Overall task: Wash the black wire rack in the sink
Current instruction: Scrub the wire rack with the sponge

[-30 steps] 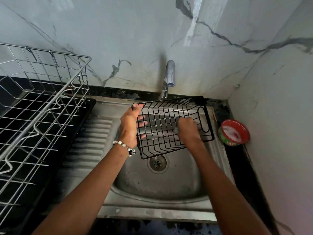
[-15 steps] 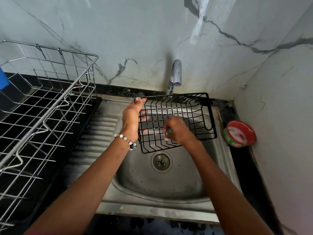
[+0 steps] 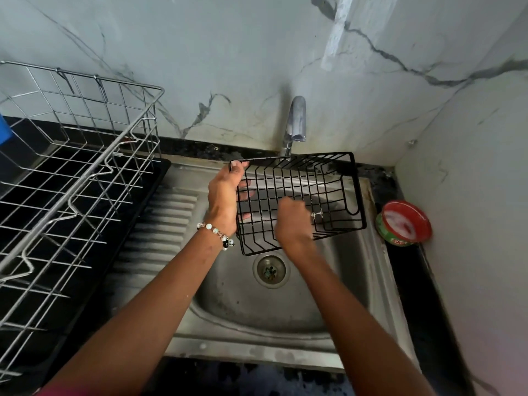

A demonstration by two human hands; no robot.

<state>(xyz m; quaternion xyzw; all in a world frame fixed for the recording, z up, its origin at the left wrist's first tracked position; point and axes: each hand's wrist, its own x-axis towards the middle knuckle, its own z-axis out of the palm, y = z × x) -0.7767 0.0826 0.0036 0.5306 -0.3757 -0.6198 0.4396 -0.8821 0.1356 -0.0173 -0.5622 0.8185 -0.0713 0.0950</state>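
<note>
- Since half a second ago, the right hand (image 3: pixel 294 222) has slid toward the left end of the black wire rack (image 3: pixel 300 201), which now sits a little more level over the sink (image 3: pixel 371 281).
- Left hand (image 3: pixel 224 195) grips the rack's left end: thumb hooked over the top rim, fingers (image 3: pixel 244 184) showing through the wires behind it.
- Right hand is curled into a fist pressed against the rack's near face; its fingers are hidden, so I cannot tell what, if anything, they pinch.
- Rack hangs tilted above the basin, clear of the drain (image 3: pixel 270 268), which lies just below the right hand.
- Faucet (image 3: pixel 295 121) stands directly beyond the rack's far rim.
- Beaded bracelet (image 3: pixel 217 231) circles the left wrist.
- Left of the left hand, a silver wire dish rack (image 3: pixel 85 172) sits on the dark tabletop (image 3: pixel 405 281).
- Right of the right hand, a red-rimmed green tub (image 3: pixel 405 222) rests by the wall.
</note>
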